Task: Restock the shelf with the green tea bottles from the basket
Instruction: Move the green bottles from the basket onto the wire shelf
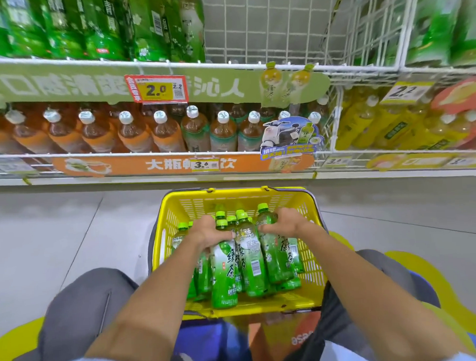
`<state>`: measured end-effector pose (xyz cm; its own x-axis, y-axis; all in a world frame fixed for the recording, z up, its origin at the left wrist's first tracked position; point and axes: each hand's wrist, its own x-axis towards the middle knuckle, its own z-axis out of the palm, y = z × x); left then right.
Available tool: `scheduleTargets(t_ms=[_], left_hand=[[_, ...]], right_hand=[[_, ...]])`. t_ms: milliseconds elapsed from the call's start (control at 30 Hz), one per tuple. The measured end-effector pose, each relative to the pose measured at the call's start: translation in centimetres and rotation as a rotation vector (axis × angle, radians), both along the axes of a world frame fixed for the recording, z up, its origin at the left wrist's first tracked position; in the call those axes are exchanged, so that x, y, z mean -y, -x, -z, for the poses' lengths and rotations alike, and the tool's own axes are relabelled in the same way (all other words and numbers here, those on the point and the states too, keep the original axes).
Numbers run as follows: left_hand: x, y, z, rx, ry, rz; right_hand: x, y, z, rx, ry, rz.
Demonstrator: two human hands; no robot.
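Yellow plastic basket between my knees, with green tea bottles packed close inside, caps up. Left hand: fingers curled over the neck of one bottle, gripping it. Right hand: wrapped round the shoulder of another, its green cap just beyond my knuckles. One bottle stands between the two hands. Shelf is well beyond both hands, with brown tea bottles on its lower tier.
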<state>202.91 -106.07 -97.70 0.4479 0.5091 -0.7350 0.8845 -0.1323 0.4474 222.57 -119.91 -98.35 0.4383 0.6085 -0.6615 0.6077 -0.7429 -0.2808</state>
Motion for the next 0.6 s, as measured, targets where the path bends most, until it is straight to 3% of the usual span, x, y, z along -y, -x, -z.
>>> scheduleTargets(t_ms=[233, 367, 600], left_hand=[[1.0, 0.4, -0.9, 0.005, 0.063, -0.022], [2.0, 0.2, -0.5, 0.024, -0.002, -0.043], [1.2, 0.5, -1.9, 0.165, 0.079, -0.2]], right_hand=[[1.8, 0.0, 0.6, -0.09, 0.047, 0.025], [2.3, 0.6, 0.8, -0.074, -0.01, 0.04], [2.1, 0.7, -1.6, -0.014, -0.213, 0.12]])
